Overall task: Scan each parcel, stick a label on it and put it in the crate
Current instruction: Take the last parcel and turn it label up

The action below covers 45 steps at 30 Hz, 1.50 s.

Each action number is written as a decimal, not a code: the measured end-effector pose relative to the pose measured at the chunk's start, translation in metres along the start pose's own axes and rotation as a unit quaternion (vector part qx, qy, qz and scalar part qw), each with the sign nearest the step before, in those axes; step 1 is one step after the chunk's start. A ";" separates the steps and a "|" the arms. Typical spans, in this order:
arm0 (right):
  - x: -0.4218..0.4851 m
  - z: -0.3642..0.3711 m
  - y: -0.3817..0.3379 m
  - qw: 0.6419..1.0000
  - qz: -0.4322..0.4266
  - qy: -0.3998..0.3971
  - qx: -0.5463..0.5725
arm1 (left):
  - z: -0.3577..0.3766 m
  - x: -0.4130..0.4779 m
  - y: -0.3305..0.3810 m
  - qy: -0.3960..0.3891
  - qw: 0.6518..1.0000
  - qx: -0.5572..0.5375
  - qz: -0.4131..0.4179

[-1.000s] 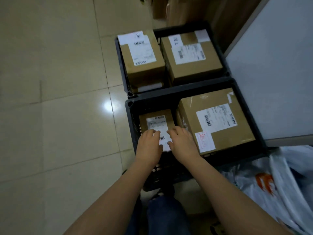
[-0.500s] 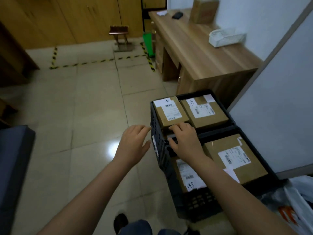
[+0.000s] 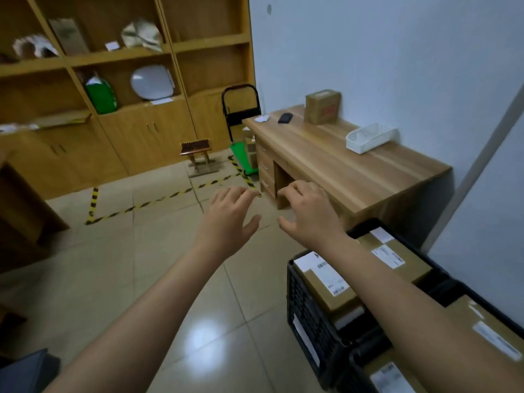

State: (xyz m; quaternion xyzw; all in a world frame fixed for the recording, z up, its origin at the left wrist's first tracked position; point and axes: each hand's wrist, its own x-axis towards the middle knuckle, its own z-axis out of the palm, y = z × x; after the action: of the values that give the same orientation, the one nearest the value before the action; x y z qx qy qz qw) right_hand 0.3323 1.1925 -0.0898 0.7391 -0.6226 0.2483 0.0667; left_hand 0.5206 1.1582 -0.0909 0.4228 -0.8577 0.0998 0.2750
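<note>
Hovering empty over the tiled floor (image 3: 113,279), your left hand (image 3: 229,214) and right hand (image 3: 309,215) hang side by side, apart from each other and touching nothing. The left hand's fingers are loosely spread. The right hand's fingers are slackly curled around no object. Both are free, which fits a pause between parcels rather than one of handling.

Low at your right, under your right forearm, the far crate (image 3: 306,304) carries two brown parcels lying flat, side by side. The left parcel (image 3: 337,306) has a white label (image 3: 330,275) face up, and the right parcel (image 3: 411,265) is likewise labelled. Flat, label-up packing likely keeps the barcodes readable and the load steady. The near crate (image 3: 365,364) touches the far one and holds at least two more labelled parcels, partly cut off by the frame edge.

Ahead, on the table (image 3: 354,177), one box (image 3: 322,107) stands upright by the wall, well apart from your hands. Judged from the task, it looks like the next parcel to scan. A red mark shows on its side, but whether it bears a shipping label cannot be told. Near it lies a small dark device (image 3: 285,118), possibly the scanner, too small to be sure. A white basket (image 3: 368,137) sits further along the table.
</note>
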 end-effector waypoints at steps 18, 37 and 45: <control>0.375 0.144 0.034 0.998 0.007 -0.025 -0.057 | 0.129 0.267 -0.287 0.037 0.999 -0.015 0.014; 0.655 0.264 0.175 0.965 0.235 0.011 -0.113 | 0.330 0.605 -0.447 0.042 0.967 -0.142 0.206; 0.737 0.267 0.313 0.946 0.293 0.060 -0.121 | 0.420 0.760 -0.411 0.054 0.943 -0.206 0.256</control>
State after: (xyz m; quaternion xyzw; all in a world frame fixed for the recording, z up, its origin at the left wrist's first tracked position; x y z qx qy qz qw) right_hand 0.1841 0.3626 -0.0556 0.4941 -0.8318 0.2236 0.1178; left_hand 0.3055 0.2236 -0.0415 0.1169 -0.9228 0.0103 0.3670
